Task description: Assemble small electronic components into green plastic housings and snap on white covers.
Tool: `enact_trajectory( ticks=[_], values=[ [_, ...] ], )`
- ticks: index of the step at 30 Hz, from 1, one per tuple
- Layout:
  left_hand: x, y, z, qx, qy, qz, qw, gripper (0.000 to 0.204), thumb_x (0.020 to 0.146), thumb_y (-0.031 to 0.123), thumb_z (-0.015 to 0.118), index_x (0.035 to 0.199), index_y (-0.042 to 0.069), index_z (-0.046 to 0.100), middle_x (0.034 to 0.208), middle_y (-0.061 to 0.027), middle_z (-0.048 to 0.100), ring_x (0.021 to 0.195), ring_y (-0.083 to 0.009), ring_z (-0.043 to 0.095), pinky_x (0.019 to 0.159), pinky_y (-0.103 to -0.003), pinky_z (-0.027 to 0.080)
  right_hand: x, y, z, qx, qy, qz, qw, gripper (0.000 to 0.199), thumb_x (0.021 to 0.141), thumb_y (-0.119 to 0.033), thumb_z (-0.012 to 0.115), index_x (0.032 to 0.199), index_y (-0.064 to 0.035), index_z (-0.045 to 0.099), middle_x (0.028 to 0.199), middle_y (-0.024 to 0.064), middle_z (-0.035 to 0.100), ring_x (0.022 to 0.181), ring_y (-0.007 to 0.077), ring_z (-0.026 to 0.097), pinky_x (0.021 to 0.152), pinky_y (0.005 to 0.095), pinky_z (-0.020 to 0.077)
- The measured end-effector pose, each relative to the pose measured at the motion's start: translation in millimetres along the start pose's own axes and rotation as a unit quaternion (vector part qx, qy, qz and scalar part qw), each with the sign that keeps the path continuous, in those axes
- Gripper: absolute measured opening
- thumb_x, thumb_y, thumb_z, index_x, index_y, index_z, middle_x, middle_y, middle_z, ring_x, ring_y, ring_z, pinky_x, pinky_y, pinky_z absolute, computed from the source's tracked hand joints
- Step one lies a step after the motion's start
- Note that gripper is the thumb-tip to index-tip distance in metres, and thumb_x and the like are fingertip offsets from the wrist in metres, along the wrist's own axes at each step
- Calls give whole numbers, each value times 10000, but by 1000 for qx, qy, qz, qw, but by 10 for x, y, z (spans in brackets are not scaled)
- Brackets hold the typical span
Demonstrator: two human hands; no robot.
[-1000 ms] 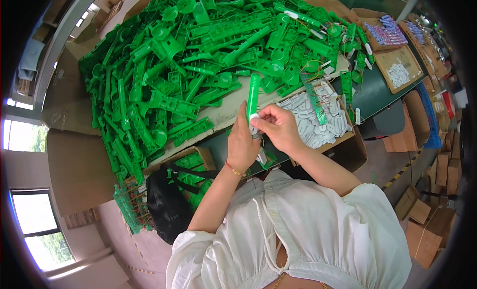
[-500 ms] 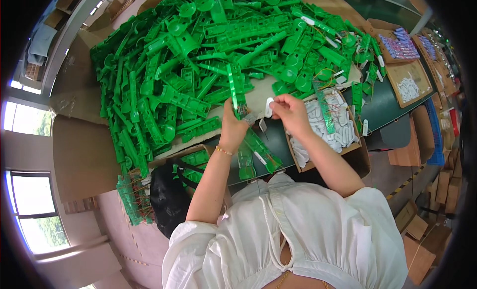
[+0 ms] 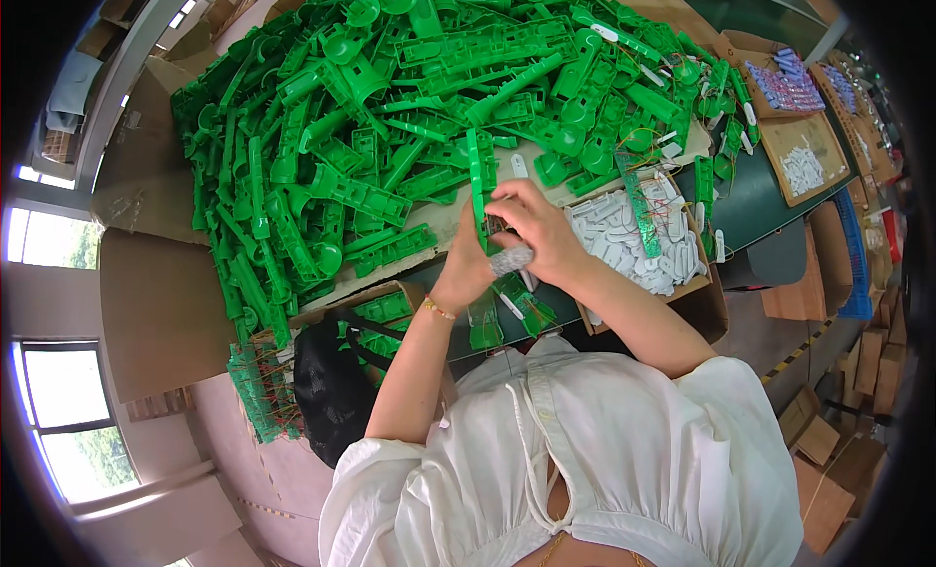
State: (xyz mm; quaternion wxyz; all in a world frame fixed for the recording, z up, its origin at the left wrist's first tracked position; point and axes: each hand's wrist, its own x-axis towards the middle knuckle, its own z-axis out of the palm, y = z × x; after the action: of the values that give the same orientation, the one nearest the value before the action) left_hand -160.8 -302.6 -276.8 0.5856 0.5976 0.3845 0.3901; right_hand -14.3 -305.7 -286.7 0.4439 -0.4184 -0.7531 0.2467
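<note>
My left hand (image 3: 466, 267) is closed around a long green plastic housing (image 3: 476, 172), held upright. A grey wrap (image 3: 511, 262) covers its thumb. My right hand (image 3: 538, 231) is against the housing's lower end, fingers curled toward it. A white oval plastic piece (image 3: 519, 165) sticks out past the right hand's knuckles and appears held there; the fingers hide its lower part. Another white piece (image 3: 529, 279) shows just below the hands. Green housings with wires (image 3: 534, 312) lie on the dark table beneath. What the right fingertips touch is hidden.
A large heap of green housings (image 3: 380, 109) covers the table beyond my hands. At right stands a box of white pieces (image 3: 609, 231), a green circuit board (image 3: 639, 211) across it. Farther right are trays of purple parts (image 3: 785, 89) and white bits (image 3: 801, 172). A black bag (image 3: 331, 391) is at left.
My right hand has moved left and in against the housing, with the white oval piece now above its knuckles. The left thumb has swung toward the right hand.
</note>
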Motion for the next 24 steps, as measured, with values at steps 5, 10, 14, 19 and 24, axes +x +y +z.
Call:
enact_trajectory(
  ticks=[5, 10, 14, 19, 24],
  values=[
    [-20, -173, -159, -100, -16, -72, 992, 501, 854, 299, 610, 1227, 19, 427, 1099, -63, 518, 939, -110, 507, 783, -267, 431, 8, 13, -53, 64, -12, -14, 998, 336, 670, 46, 644, 990, -11, 558, 1066, 98, 510, 876, 255, 590, 696, 321, 507],
    [32, -284, -37, -198, 66, -30, 978, 421, 898, 315, 535, 1181, 17, 447, 1070, -63, 527, 951, -134, 508, 817, -295, 421, 71, -63, -89, -29, -7, -36, 999, 334, 655, 43, 656, 969, -7, 555, 1065, 93, 510, 875, 265, 585, 684, 324, 506],
    [46, -286, 42, -226, 121, -72, 964, 357, 945, 314, 420, 1117, 10, 491, 1021, -55, 544, 894, -136, 530, 745, -283, 454, 75, 70, -61, -100, 29, -121, 987, 368, 625, -15, 703, 959, -13, 547, 1054, 100, 506, 855, 268, 579, 672, 342, 498],
    [42, -258, 95, -162, 148, -68, 973, 284, 951, 220, 389, 1041, -11, 528, 891, -66, 576, 710, -136, 561, 583, -253, 476, 56, 97, -58, -147, -11, -135, 980, 373, 619, -69, 726, 939, -27, 539, 974, 88, 539, 778, 260, 591, 622, 339, 494],
    [14, -369, -55, -278, 110, -165, 940, 270, 945, 219, 365, 1026, 15, 522, 938, -92, 584, 777, -199, 578, 649, -326, 483, 48, 75, -74, -116, -39, -137, 983, 316, 647, -105, 725, 889, -49, 530, 895, 73, 549, 714, 248, 594, 575, 322, 496]
  ],
)
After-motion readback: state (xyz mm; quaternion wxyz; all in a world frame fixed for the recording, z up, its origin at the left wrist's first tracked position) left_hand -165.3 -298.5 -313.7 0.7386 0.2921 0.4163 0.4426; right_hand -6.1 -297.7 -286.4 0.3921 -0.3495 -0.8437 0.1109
